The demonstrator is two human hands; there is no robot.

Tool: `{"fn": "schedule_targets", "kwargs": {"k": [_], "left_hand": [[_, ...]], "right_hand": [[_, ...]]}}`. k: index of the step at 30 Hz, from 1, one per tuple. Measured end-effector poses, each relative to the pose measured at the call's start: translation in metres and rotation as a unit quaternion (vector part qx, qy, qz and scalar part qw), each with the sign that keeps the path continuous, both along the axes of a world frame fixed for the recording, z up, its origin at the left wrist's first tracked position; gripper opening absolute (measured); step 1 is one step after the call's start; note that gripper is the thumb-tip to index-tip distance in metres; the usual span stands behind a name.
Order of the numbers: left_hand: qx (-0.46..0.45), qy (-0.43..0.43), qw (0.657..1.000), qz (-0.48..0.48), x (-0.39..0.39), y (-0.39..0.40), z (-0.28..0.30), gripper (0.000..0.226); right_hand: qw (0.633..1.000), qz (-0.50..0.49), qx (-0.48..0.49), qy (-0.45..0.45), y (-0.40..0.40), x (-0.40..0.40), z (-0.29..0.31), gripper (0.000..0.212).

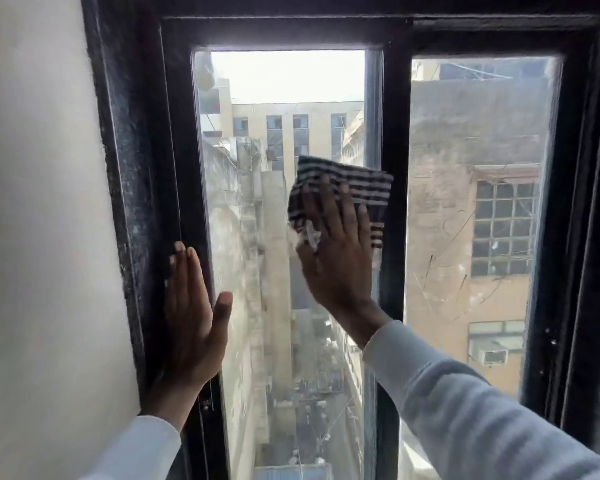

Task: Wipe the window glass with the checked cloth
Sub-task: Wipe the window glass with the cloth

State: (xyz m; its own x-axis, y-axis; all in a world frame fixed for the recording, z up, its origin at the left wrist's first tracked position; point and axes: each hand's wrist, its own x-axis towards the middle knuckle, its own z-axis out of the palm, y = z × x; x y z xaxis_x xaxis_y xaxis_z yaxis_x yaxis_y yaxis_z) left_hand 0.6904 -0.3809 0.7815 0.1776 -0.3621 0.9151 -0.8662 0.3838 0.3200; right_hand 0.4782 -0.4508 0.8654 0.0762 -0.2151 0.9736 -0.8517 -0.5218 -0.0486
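The window glass [257, 258] of the left sash is tall, narrow and smeared with dust. My right hand [336, 247] lies flat on the checked cloth [361, 187], a dark cloth with white lines, and presses it against the glass near the sash's right edge at mid-height. The cloth sticks out above and to the right of my fingers, over the middle bar. My left hand [191, 317] rests flat with fingers together on the black left frame [184, 150], thumb out over the glass, holding nothing.
A black middle bar [394, 116] separates the left sash from a right pane [471, 237] with scratch marks. A white wall [39, 220] stands close on the left. Through the glass I see buildings and a street far below.
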Motion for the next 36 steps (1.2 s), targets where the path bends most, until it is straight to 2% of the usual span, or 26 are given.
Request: {"fn": "schedule_targets", "kwargs": {"k": [1, 3, 5, 6, 7, 8, 9, 10, 12, 13, 14, 15, 16, 17, 19, 20, 22, 23, 24, 26, 28, 30, 31, 33, 35, 36], "left_hand": [[0.0, 0.017, 1.0, -0.004, -0.003, 0.002, 0.002, 0.1], [-0.011, 0.062, 0.998, -0.001, -0.013, 0.007, 0.01, 0.098], [-0.039, 0.089, 0.995, 0.034, -0.024, 0.01, 0.023, 0.085], [-0.049, 0.08, 0.994, 0.053, -0.031, 0.011, 0.032, 0.079], [-0.053, 0.053, 0.995, 0.067, -0.04, 0.011, 0.042, 0.076], [-0.05, 0.013, 0.996, 0.074, -0.05, 0.008, 0.055, 0.075], [-0.042, -0.029, 0.996, 0.072, -0.062, 0.005, 0.069, 0.074], [-0.032, -0.068, 0.995, 0.061, -0.076, 0.001, 0.084, 0.072], [-0.021, -0.139, 0.989, 0.034, -0.108, -0.008, 0.109, 0.07], [-0.019, -0.169, 0.985, 0.023, -0.124, -0.013, 0.118, 0.07], [-0.018, -0.195, 0.981, 0.013, -0.141, -0.018, 0.126, 0.07], [-0.016, -0.221, 0.975, 0.004, -0.158, -0.023, 0.13, 0.071], [-0.016, -0.245, 0.969, -0.002, -0.174, -0.028, 0.134, 0.072], [-0.017, -0.265, 0.964, -0.005, -0.191, -0.032, 0.135, 0.073], [-0.021, -0.278, 0.96, 0.001, -0.22, -0.041, 0.135, 0.074], [-0.02, -0.275, 0.961, 0.009, -0.231, -0.045, 0.134, 0.074], [-0.025, -0.267, 0.963, 0.037, -0.244, -0.054, 0.129, 0.074], [-0.034, -0.267, 0.961, 0.053, -0.245, -0.058, 0.126, 0.073], [-0.048, -0.27, 0.959, 0.07, -0.245, -0.062, 0.123, 0.072], [-0.078, -0.273, 0.954, 0.097, -0.245, -0.07, 0.12, 0.072], [-0.09, -0.272, 0.951, 0.118, -0.245, -0.077, 0.119, 0.075], [-0.096, -0.271, 0.948, 0.133, -0.244, -0.083, 0.116, 0.077], [-0.099, -0.27, 0.947, 0.141, -0.245, -0.086, 0.115, 0.078], [-0.112, -0.264, 0.944, 0.162, -0.246, -0.089, 0.116, 0.08], [-0.12, -0.255, 0.945, 0.169, -0.247, -0.09, 0.117, 0.081], [-0.122, -0.255, 0.944, 0.168, -0.248, -0.09, 0.118, 0.081]], "right_hand": [[1.0, -0.004, 0.015, -0.015, 0.007, 0.002, -0.016, 0.078], [0.999, 0.007, 0.008, 0.044, 0.028, 0.011, -0.063, 0.078], [0.995, 0.044, -0.007, 0.085, 0.044, 0.016, -0.093, 0.063], [0.995, 0.085, 0.011, 0.058, 0.05, 0.017, -0.096, 0.048], [0.989, 0.145, 0.033, -0.001, 0.059, 0.018, -0.092, 0.033], [0.97, 0.215, 0.07, -0.091, 0.068, 0.018, -0.085, 0.029], [0.929, 0.286, 0.11, -0.206, 0.081, 0.016, -0.077, 0.033], [0.859, 0.354, 0.154, -0.337, 0.094, 0.011, -0.068, 0.037], [0.644, 0.419, 0.252, -0.588, 0.112, -0.015, -0.046, 0.046], [0.538, 0.44, 0.281, -0.662, 0.114, -0.036, -0.036, 0.049], [0.474, 0.449, 0.285, -0.702, 0.115, -0.062, -0.026, 0.053], [0.466, 0.446, 0.267, -0.716, 0.117, -0.086, -0.017, 0.054], [0.495, 0.436, 0.224, -0.717, 0.118, -0.109, -0.009, 0.053], [0.54, 0.428, 0.158, -0.707, 0.12, -0.128, -0.002, 0.048], [0.654, 0.401, 0.047, -0.64, 0.119, -0.153, 0.004, 0.034], [0.727, 0.366, 0.033, -0.58, 0.111, -0.164, 0.003, 0.034], [0.872, 0.253, 0.053, -0.415, 0.081, -0.184, -0.006, 0.051], [0.928, 0.2, 0.068, -0.308, 0.059, -0.196, -0.015, 0.054], [0.962, 0.162, 0.075, -0.204, 0.038, -0.205, -0.025, 0.052], [0.988, 0.108, 0.09, -0.059, 0.001, -0.214, -0.052, 0.051], [0.993, 0.04, 0.097, 0.049, -0.029, -0.214, -0.08, 0.06], [0.99, -0.008, 0.063, 0.129, -0.055, -0.213, -0.079, 0.07], [0.989, -0.016, 0.042, 0.14, -0.066, -0.215, -0.067, 0.07], [0.997, -0.03, -0.002, 0.07, -0.079, -0.221, -0.041, 0.067], [0.992, -0.021, 0.013, -0.121, -0.081, -0.228, -0.047, 0.069], [0.974, -0.024, 0.039, -0.221, -0.076, -0.227, -0.066, 0.072]]}}
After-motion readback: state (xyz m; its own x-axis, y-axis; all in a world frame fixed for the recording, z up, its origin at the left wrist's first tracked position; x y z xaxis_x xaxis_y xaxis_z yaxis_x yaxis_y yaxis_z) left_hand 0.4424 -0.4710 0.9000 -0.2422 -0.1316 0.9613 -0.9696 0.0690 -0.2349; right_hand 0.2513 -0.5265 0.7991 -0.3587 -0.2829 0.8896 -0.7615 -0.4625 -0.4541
